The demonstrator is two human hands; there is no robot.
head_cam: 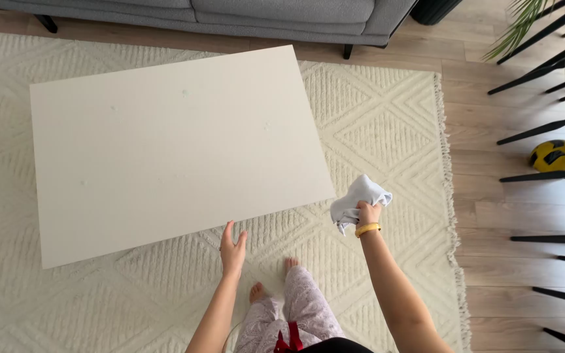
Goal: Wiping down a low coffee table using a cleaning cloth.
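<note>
My right hand (368, 212) grips a crumpled white cloth (358, 198) just off the near right corner of a low white table (165, 144). A yellow band sits on that wrist. My left hand (233, 248) is held flat with fingers together and thumb apart, empty, hovering by the table's near edge without clearly touching it. The tabletop shows a few faint smudges. My bare feet stand on the rug below the hands.
A cream patterned rug (387, 131) with a fringed right edge lies under the table on a wooden floor. A grey sofa (230, 16) runs along the far side. Black chair legs (544, 131) and a yellow and black ball (556, 155) are at the right.
</note>
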